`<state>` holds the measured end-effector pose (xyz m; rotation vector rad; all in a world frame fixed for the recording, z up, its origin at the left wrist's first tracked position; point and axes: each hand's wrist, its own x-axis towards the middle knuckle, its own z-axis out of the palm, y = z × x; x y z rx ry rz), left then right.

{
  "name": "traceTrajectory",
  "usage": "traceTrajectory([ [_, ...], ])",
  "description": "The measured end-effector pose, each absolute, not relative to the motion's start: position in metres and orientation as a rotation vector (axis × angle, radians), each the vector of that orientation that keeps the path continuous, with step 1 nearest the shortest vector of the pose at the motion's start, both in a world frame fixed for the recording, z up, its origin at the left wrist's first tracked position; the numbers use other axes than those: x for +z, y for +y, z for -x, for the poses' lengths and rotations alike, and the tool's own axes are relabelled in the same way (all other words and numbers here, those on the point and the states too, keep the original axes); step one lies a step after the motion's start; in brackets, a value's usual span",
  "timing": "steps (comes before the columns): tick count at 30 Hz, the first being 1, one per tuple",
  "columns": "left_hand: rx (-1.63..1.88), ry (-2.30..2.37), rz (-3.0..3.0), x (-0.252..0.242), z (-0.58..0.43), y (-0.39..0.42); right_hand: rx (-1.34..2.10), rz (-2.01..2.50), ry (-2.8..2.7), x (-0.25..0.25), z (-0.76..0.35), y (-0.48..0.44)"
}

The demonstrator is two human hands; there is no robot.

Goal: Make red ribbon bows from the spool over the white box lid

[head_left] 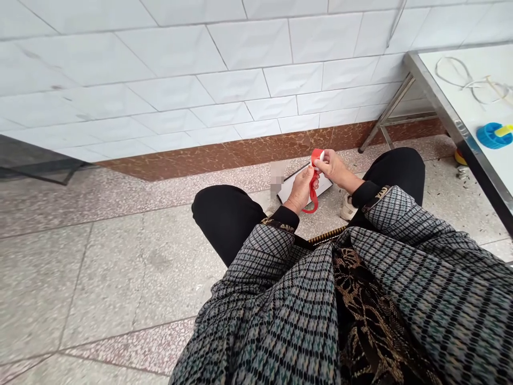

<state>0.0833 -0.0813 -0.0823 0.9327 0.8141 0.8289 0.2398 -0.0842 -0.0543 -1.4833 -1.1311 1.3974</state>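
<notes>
Red strip (pixel 312 190), perhaps ribbon: left hand (pixel 300 190) grips it, right hand (pixel 333 167) pinches higher up.

A red strip (pixel 316 156), narrow and seemingly flexible, is held up between the left grip (pixel 300 188) and the right grip (pixel 334 167). Its upper part bends into a short, broad loop, red on the outer face with white showing on the inner side, pinched by fingertips of both. Below that, partly hidden behind fingers, a slimmer length runs down with a slight twist, bulges to the right, then curls back leftward under the left grip, where its end is too small to make out
</notes>
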Motion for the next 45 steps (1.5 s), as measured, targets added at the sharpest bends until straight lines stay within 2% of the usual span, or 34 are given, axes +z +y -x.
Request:
traceTrajectory([
  [4,0.909,0.747,-0.862,-0.085,-0.082,-0.08,1.17,1.478,-1.24,-0.05,-0.236,-0.091],
  [10,0.964,0.857,-0.883,-0.076,-0.082,-0.08,1.265,1.331,-1.268,-0.042,-0.238,-0.092],
  [19,0.981,0.889,-1.054,-0.079,-0.078,-0.08,1.338,1.382,-1.183,-0.023,-0.237,-0.099],
  [39,0.924,0.946,-1.316,-0.072,-0.076,-0.089,1.201,1.559,-1.121,-0.026,-0.23,-0.096],
  [45,0.924,0.994,-1.295,-0.079,-0.077,-0.084,1.363,1.451,-1.099,-0.017,-0.235,-0.102],
])
